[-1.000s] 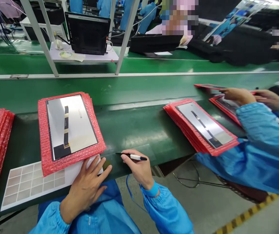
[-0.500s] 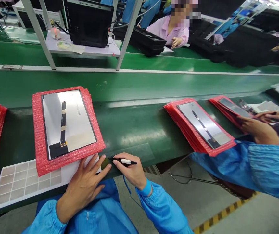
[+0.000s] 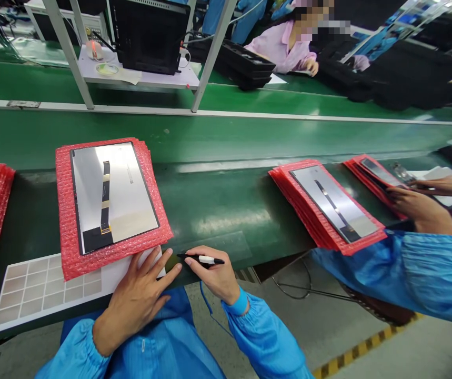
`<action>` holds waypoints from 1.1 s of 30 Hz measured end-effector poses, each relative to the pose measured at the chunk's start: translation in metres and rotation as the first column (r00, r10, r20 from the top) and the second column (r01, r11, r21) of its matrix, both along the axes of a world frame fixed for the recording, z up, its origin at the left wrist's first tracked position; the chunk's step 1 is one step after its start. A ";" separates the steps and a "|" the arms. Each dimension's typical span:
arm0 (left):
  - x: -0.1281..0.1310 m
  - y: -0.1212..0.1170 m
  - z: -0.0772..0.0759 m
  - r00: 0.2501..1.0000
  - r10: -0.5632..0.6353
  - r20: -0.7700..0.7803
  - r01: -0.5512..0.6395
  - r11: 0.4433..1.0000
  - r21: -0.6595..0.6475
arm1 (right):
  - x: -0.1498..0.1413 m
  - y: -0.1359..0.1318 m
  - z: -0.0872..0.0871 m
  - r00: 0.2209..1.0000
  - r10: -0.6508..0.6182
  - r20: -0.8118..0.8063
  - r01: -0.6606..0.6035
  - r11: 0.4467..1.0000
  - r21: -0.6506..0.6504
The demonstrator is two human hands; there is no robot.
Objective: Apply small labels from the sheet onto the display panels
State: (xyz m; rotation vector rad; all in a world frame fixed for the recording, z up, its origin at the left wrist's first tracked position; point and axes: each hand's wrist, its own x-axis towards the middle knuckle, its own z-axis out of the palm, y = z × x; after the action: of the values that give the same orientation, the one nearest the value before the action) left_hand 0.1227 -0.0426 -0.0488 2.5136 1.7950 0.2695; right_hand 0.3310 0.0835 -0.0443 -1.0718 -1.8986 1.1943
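Observation:
My left hand (image 3: 134,300) lies spread on a white sheet (image 3: 147,266), fingers apart, beside a red bubble-wrap stack (image 3: 63,231). On that stack lies a silver-backed display panel (image 3: 115,197) with a black-and-gold flex cable (image 3: 105,197). My right hand (image 3: 212,276) grips a black-and-white marker pen (image 3: 206,259). Its tip is just left of a small dark patch (image 3: 170,261) at the sheet's edge, and I cannot tell whether they touch. A grey-tiled white sheet (image 3: 48,287) lies under the stack's near edge.
A co-worker's hands (image 3: 421,208) are at a red stack (image 3: 368,176) on the right, past another panel stack (image 3: 328,202). A green conveyor (image 3: 226,142) runs across, with a shelf holding a black monitor (image 3: 150,34) beyond it. Black trays (image 3: 245,71) stand further back.
The marker tip has shifted left toward the dark patch. The co-worker's hands have dropped lower and now sit nearer the front of the right-hand red stack. My view has tilted slightly.

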 end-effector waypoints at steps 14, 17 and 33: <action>0.000 0.001 0.001 1.000 0.001 -0.015 -0.002 1.000 -0.024 | 0.001 0.000 -0.001 1.000 -0.006 -0.002 0.006 1.000 -0.003; -0.001 0.001 0.001 1.000 0.007 0.010 -0.007 1.000 -0.025 | 0.001 0.000 -0.002 1.000 -0.011 -0.006 0.011 1.000 -0.001; 0.001 0.001 0.003 0.999 0.017 0.047 -0.014 0.997 -0.075 | 0.000 0.002 0.004 0.999 -0.010 0.034 0.012 0.999 -0.047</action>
State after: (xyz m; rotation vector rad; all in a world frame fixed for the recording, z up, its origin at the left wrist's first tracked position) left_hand 0.1234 -0.0418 -0.0456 2.4230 1.7736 0.2552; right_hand 0.3315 0.0855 -0.0402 -1.1324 -1.8963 1.2272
